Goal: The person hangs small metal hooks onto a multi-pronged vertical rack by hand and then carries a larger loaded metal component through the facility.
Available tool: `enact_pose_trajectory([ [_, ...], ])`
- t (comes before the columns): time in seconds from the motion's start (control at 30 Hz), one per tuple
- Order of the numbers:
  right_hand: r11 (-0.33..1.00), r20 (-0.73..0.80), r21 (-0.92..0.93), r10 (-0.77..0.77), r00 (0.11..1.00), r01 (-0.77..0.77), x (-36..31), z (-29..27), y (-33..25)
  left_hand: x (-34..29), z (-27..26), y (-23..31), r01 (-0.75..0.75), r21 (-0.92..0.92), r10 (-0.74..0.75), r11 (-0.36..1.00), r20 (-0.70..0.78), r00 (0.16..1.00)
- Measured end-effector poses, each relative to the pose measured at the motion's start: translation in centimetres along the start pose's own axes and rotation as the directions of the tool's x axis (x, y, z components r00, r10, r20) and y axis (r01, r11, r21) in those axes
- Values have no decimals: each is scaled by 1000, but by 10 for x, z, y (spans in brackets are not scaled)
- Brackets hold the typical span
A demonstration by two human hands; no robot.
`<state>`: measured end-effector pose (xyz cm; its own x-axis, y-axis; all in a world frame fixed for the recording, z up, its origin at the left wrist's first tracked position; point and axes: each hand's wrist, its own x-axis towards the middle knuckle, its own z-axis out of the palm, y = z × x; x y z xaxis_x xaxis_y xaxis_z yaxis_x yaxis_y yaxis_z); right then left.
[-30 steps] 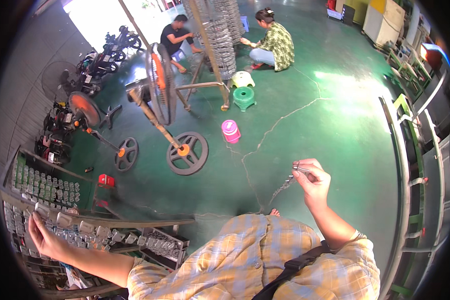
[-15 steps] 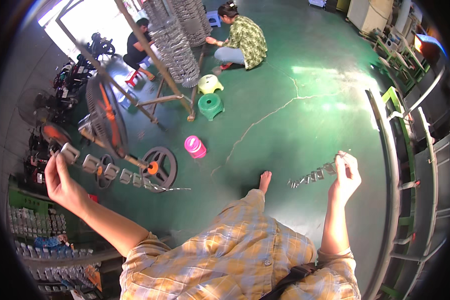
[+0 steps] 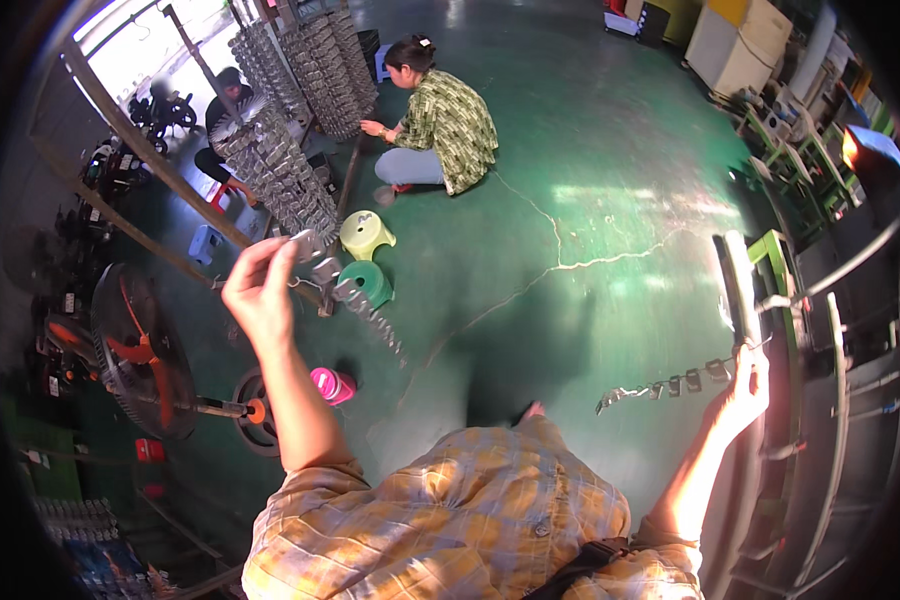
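My left hand [image 3: 262, 292] is raised at left centre, thumb and fingers pinched on the upper end of a strand of small silvery metal pieces [image 3: 358, 300]. That strand slants down to the right over the floor, its near end beside the green stool. Out at the right, beside the rail, my right hand [image 3: 742, 392] pinches the end of a second strand of metal pieces [image 3: 674, 384], which trails leftward in the air. The fingers partly hide both held ends. What joins the pieces is too small to make out.
Thick bundles of metal pieces [image 3: 288, 178] hang at a wooden frame [image 3: 145, 140]. A person in a patterned shirt [image 3: 450, 125] squats nearby; another sits behind the bundles. Around lie a yellow stool [image 3: 367, 232], green stool [image 3: 370, 285], pink container [image 3: 332, 386], fan [image 3: 135, 350] and right-hand rail [image 3: 740, 290].
My left hand has risen and come rightward with its strand, toward the hanging bundles. The right hand has shifted right and slightly lower with its strand. The whole view has shifted.
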<state>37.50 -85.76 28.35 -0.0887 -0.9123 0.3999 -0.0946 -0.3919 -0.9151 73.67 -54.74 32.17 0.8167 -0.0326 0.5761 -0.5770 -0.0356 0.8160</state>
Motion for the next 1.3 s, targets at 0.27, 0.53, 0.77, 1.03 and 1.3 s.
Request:
enact_pose_trajectory([
  [0.27, 998, 35, -21, -64, 997, 65, 147, 131, 69, 42, 199, -85, 174, -144, -155, 974, 132, 979],
  [0.53, 983, 137, 184, 1, 991, -27, 295, 297, 124, 126, 393, -161, 196, -290, -160, 937, 142, 977],
  [0.77, 979, 164, 203, -69, 984, 35, 389, 462, 172, 206, 542, -238, 189, -351, -136, 917, 170, 976],
  [1.03, 941, 204, 338, -75, 976, 2, 501, 628, 196, 307, 683, -320, 168, -218, -113, 961, 246, 963],
  [1.3, 897, 360, 440, -133, 924, -42, 597, 801, 225, 398, 787, -399, 172, -186, -159, 967, 84, 984],
])
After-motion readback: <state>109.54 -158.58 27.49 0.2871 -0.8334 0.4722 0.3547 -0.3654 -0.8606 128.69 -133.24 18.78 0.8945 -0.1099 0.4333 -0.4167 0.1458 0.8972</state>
